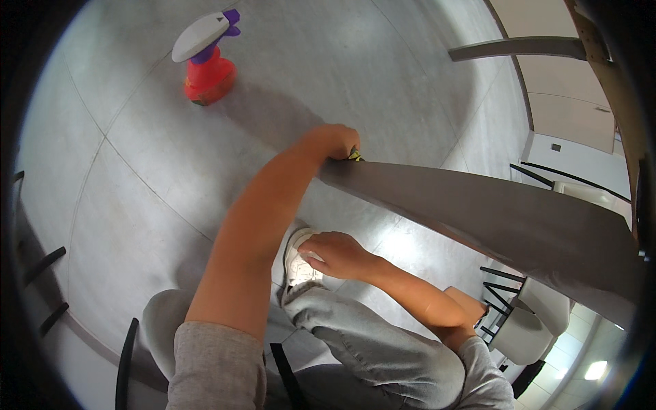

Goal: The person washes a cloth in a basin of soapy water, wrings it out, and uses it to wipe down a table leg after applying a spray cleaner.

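My left hand (338, 141) is at the lower end of a brown-grey table leg (461, 200), its fingers curled around a small yellow-and-dark piece that looks like cloth (354, 154), mostly hidden. The piece touches the leg. My right hand (338, 253) hangs over my white shoe (302, 264), thumb apart from the bent fingers, nothing seen in it. A red spray bottle (210, 79) with a white and purple trigger head stands on the floor, beyond my left hand to the upper left.
Grey tiled floor (133, 215) spreads around me. A second table leg (517, 48) is at the upper right, near pale cabinets (569, 115). Light chairs with black legs (528, 328) stand at the lower right. Dark chair legs (125, 364) show at the lower left.
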`<state>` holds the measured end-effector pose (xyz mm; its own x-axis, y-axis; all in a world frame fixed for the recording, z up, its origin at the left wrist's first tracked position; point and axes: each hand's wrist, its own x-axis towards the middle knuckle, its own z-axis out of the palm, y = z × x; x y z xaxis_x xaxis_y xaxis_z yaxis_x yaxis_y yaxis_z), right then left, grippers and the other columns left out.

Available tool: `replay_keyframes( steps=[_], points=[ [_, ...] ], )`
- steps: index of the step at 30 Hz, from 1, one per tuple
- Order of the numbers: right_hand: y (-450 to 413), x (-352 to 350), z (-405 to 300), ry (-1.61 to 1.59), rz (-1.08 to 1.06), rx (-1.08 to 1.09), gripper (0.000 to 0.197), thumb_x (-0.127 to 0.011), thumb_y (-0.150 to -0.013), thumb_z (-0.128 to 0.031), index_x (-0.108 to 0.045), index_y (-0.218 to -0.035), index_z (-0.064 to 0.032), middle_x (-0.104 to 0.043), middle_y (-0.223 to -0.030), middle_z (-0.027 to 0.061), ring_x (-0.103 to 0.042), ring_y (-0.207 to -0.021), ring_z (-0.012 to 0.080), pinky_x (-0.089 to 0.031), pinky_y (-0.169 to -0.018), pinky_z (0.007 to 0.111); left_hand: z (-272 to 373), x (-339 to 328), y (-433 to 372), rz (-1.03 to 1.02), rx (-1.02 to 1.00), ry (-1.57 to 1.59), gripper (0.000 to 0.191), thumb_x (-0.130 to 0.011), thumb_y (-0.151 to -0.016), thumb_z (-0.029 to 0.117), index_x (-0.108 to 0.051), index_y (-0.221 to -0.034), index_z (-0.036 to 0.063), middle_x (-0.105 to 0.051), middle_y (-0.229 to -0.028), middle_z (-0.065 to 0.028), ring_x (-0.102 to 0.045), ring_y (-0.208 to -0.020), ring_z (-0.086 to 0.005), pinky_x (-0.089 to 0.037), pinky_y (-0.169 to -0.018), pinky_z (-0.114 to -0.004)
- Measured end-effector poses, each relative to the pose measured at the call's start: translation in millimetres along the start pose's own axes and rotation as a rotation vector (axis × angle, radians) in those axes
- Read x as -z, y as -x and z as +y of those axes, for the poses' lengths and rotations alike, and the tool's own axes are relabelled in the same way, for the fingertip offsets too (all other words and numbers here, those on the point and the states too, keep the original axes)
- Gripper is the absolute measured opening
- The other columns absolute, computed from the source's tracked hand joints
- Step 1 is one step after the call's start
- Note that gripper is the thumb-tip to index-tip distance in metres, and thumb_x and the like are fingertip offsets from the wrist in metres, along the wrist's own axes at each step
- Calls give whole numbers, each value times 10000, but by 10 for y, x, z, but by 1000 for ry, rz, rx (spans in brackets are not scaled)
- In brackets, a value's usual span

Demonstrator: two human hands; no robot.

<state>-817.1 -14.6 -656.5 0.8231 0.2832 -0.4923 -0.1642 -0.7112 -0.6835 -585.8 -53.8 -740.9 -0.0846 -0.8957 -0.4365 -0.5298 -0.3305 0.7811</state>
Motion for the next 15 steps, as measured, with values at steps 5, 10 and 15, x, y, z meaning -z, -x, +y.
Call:
replay_keyframes(
  steps=[5, 10, 15],
  points=[
    [-120, -17, -79, -44, 87, 134, 210, -652, -884, -165, -646, -1077, -82, -664, -976, 93, -654, -963, 296, -536, -813, 427, 12, -41, 308, 51, 117, 83, 279, -607, -825, 76, -711, -1077, 134, -705, -1132, -128, -676, -997, -321, -529, -797, -449],
    [-346, 19, -245, -35, 44, 156, 231, -651, -872, -166, -637, -1087, -84, -649, -986, 102, -650, -969, 313, -532, -832, 442, -83, -628, 429, 579, 231, 120, 329, -646, -755, 45, -683, -1071, 128, -719, -1001, -137, -679, -963, -352, -530, -793, -456],
    [-486, -7, -274, 10, 26, 229, 264, -644, -874, -178, -630, -1116, -75, -658, -1015, 118, -644, -987, 337, -525, -852, 461, -56, -864, 736, 523, 327, 322, 310, -659, -759, 65, -687, -1064, 111, -719, -1025, -144, -677, -977, -355, -534, -810, -453]
  ],
)
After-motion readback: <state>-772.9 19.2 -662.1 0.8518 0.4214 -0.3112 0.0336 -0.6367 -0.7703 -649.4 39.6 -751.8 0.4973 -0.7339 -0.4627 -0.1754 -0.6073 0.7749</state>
